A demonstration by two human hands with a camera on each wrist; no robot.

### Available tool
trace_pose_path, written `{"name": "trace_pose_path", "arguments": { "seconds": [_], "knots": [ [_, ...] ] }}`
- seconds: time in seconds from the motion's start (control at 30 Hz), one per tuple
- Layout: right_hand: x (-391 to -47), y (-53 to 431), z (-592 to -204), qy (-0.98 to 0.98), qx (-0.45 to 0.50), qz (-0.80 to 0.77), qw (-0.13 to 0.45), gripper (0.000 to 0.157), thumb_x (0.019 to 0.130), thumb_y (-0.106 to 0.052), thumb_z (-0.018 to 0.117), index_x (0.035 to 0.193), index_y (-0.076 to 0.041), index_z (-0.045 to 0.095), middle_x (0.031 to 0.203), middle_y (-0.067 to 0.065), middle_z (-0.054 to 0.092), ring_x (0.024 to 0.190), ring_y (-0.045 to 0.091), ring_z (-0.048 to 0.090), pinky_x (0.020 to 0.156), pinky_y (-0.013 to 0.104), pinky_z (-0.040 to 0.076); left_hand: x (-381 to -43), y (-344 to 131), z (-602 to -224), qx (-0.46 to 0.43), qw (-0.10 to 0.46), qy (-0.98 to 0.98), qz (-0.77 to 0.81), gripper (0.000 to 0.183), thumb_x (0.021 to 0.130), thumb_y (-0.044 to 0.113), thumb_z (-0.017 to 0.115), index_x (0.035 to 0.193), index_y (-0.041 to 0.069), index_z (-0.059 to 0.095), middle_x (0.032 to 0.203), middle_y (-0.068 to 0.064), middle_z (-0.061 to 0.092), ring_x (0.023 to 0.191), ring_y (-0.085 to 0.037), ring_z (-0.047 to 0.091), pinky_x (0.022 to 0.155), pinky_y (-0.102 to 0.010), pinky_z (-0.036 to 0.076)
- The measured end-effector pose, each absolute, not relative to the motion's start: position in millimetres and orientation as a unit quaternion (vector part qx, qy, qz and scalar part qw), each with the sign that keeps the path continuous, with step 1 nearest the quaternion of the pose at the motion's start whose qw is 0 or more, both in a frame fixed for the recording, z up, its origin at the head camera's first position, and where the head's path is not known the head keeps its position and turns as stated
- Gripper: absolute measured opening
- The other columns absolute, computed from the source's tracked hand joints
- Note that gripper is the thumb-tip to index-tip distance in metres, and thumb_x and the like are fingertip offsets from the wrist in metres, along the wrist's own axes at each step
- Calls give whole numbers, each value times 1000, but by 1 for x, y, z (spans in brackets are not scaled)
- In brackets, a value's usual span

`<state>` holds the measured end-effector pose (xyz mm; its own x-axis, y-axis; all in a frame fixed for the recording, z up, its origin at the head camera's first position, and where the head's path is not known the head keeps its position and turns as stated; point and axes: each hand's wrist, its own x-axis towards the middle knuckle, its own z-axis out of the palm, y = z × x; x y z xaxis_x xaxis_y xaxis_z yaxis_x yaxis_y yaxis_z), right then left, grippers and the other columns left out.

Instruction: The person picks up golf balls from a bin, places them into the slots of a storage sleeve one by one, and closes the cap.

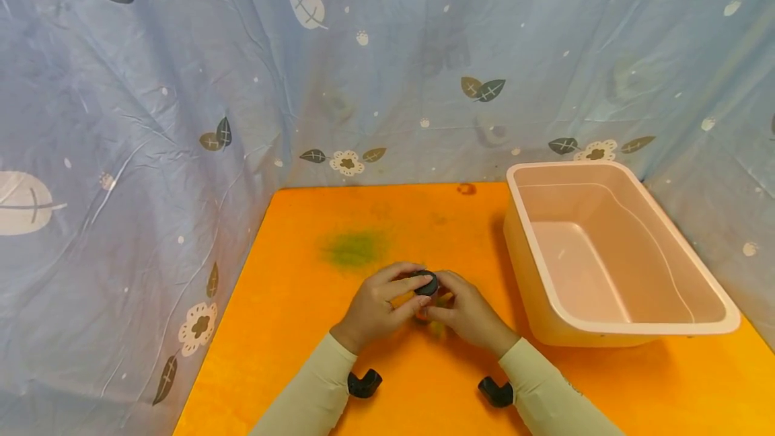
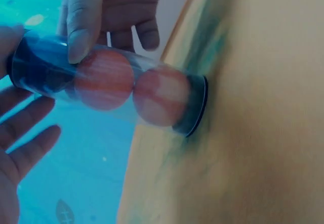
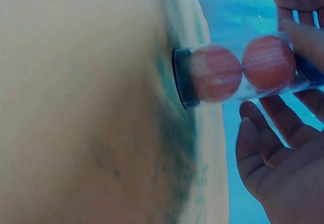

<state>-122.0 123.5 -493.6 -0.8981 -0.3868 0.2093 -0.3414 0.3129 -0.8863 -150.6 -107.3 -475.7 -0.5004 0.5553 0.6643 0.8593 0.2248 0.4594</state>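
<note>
A clear plastic tube (image 2: pixel 132 90) with dark caps at both ends holds two orange-red balls (image 3: pixel 216 73). Seen from the head, it is roughly upright, and its dark top cap (image 1: pixel 427 284) shows between the hands. The left hand (image 1: pixel 381 301) holds the tube at the capped upper end, a finger lying over the cap. From the other side the right hand (image 1: pixel 471 311) holds the tube, its thumb towards the near side. The lower cap (image 2: pixel 195 106) is at the orange tabletop; whether it touches I cannot tell.
A large pale pink tub (image 1: pixel 581 274) stands at the right of the orange table (image 1: pixel 303 328). Two black curved pieces (image 1: pixel 365 384) show beside the forearms. A patterned curtain (image 1: pixel 387 86) hangs along the back and sides. The table has a green stain (image 1: pixel 356 248).
</note>
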Motion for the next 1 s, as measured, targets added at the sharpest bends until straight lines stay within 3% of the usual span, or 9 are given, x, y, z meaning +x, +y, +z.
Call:
{"name": "trace_pose_path", "arguments": {
  "seconds": [0.17,0.33,0.47,0.6,0.73,1.0],
  "knots": [
    [-122,127,-487,787,-198,-581,57,38,108,-22,74,142,-10,63,128,5,67,114,29,64,94,43,56,-147,-108,-474,-346,65,-764,-540,49,112,23,67,158,12,56,145,-7,65,124,-29,66,99,-51,57],
    [-124,128,-476,754,-144,-635,83,36,119,-33,49,134,-6,66,122,10,66,114,33,60,96,48,51,-149,-103,-474,-258,14,-762,-594,35,116,27,60,149,17,65,132,-1,70,110,-22,67,86,-39,56],
    [-126,126,-471,746,-125,-646,103,42,120,-38,45,125,-4,69,115,11,64,110,35,56,96,50,48,-150,-98,-478,-264,17,-746,-611,23,114,17,62,131,8,76,120,-1,74,97,-23,66,78,-33,54],
    [-127,124,-470,753,-113,-639,112,39,119,-37,51,124,-3,71,117,9,67,109,32,58,97,49,49,-150,-94,-480,-269,28,-738,-619,16,112,12,66,119,10,81,113,0,76,94,-23,67,77,-32,54],
    [-128,125,-470,755,-109,-636,116,39,118,-36,53,124,-2,71,118,10,68,108,31,58,97,51,49,-148,-91,-480,-258,30,-741,-619,15,111,11,67,117,13,81,112,2,75,95,-21,67,78,-32,54],
    [-132,126,-474,745,-114,-644,135,38,117,-39,54,118,-4,70,114,10,65,107,36,56,93,53,50,-149,-89,-479,-243,28,-746,-620,14,108,3,67,113,2,80,110,-7,75,93,-22,66,79,-32,53]
  ]
}}
